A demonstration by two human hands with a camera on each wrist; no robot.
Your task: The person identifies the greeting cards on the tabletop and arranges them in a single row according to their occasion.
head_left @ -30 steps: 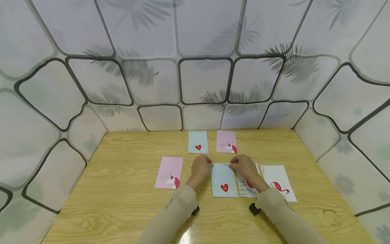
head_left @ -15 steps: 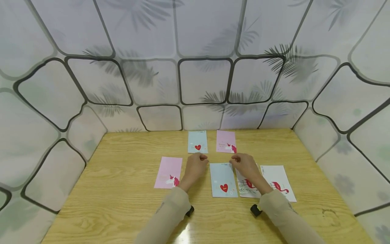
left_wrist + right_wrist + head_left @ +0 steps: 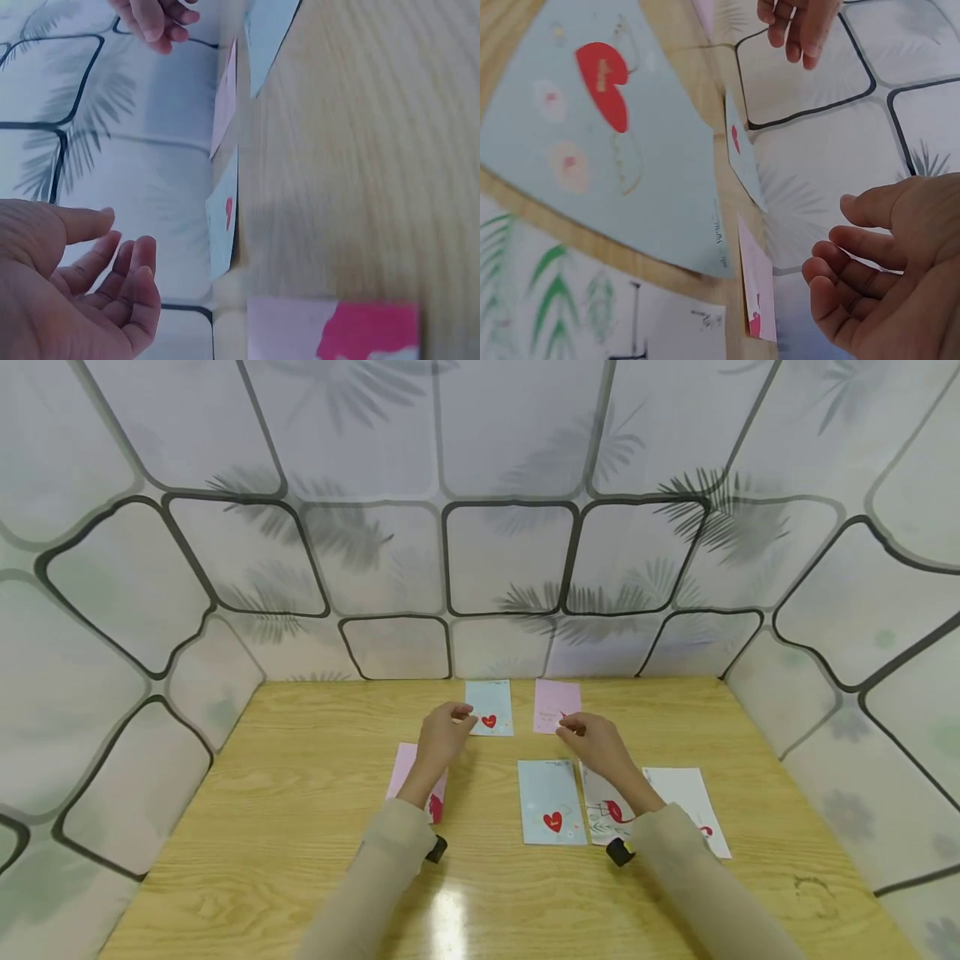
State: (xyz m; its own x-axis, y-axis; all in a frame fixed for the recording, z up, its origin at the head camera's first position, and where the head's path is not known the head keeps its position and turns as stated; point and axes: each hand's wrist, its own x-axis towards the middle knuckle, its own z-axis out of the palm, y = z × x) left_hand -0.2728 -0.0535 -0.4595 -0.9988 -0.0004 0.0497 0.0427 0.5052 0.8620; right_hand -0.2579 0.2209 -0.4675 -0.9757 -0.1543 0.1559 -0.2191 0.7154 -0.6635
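Both hands have left the near blue heart card (image 3: pixel 551 802) and moved up to the far row. The left hand (image 3: pixel 441 737), fingers loosely apart and empty, hovers beside the far blue heart card (image 3: pixel 490 707); the right hand (image 3: pixel 592 745), equally empty, reaches the far pink card (image 3: pixel 557 703) on the table (image 3: pixel 300 827).

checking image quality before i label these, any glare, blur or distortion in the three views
Head view: a glare patch on the table near the front edge, and the walls bow from wide-angle distortion. Left wrist view: the pink card is smeared and soft. Right wrist view: the blue heart card looms large, slightly soft.
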